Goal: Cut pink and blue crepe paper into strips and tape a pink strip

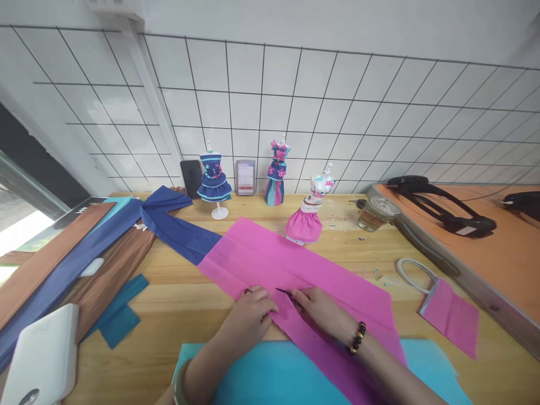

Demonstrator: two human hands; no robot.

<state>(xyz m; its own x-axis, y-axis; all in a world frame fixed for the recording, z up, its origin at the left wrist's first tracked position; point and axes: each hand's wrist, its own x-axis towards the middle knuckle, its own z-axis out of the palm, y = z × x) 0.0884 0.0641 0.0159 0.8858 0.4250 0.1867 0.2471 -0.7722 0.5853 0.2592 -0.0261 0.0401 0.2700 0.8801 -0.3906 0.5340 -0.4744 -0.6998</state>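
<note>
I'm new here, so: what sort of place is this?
Probably a dressmaking craft corner: little dressed mannequins, pink cloth spread over a wooden table, and what look like scissors in the right hand.

Wooden table (169, 306), pink cloth (270, 253), turquoise cloth (261, 374), teal scraps (120, 327), lidded jar (375, 215)

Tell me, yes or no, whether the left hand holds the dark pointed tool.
No, the right hand holds the dark pointed tool, while the left hand is on the pink fabric.
</note>
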